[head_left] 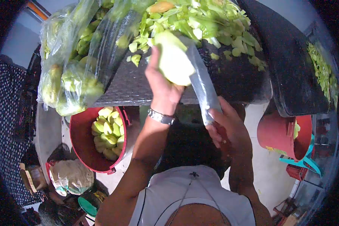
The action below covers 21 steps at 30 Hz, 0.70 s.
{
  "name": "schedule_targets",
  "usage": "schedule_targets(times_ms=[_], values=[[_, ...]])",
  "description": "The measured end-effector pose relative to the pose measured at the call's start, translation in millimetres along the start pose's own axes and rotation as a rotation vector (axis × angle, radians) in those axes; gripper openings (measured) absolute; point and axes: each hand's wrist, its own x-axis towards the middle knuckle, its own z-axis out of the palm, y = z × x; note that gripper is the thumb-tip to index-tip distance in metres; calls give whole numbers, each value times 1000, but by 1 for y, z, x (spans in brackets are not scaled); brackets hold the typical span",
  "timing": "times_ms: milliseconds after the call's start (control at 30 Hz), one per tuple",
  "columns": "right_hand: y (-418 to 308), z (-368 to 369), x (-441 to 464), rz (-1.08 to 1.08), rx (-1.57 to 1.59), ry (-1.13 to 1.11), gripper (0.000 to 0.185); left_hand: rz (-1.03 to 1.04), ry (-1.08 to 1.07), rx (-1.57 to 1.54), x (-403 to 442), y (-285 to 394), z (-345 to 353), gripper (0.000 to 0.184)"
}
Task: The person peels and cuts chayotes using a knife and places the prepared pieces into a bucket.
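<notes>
A large, pale green peeled fruit (173, 62) rests in my left hand (162, 81), with the thumb up its left side and the other fingers hidden beneath. Its front face is glaringly bright, and I cannot tell its exact kind. My right hand (229, 124) is closed round the handle end of a long, broad-bladed knife (202, 79). The blade slants up and left against the fruit's right side. Behind the fruit lies a heap of green peelings (199, 22) on the dark, wet tabletop (229, 81).
Clear plastic bags (73, 75) of unpeeled green fruit stand at the table's left. Below is a red bucket (74, 141) holding peeled fruit (108, 132). A second red bucket (275, 133) is at right, beside a black surface (297, 75) with more peelings. A full sack (72, 176) sits lower left.
</notes>
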Motion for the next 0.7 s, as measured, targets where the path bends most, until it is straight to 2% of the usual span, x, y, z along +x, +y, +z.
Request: schedule_targets(times_ms=[33,100,133,200,233,300,367,467,533,633,700], values=[[4,-4,-4,-5,147,-58,28,11,-69,-15,2,8,-3,52],[11,-14,-4,-70,165,-115,32,59,-127,-76,0,16,0,60],[13,-15,-4,-100,176,-144,35,13,-176,-122,-4,17,2,62],[11,-5,-4,-322,-350,19,41,-78,-285,-212,-9,19,5,66],[8,2,-3,-432,-614,105,45,-61,-140,-127,1,15,-3,74],[12,6,12,-752,-793,130,48,-137,-241,-155,1,12,-13,72],[13,10,16,-899,-923,119,50,-151,-255,-143,1,9,-18,72],[15,14,13,-836,-1007,71,50,-131,-282,-151,1,6,-23,72],[19,14,14,-788,-1012,65,48,-88,-206,-101,-5,4,-12,75],[26,15,19,-882,-929,88,46,-54,-142,-51,-7,3,-8,76],[24,14,16,-834,-942,81,46,-51,-146,-43,-6,3,-11,75]])
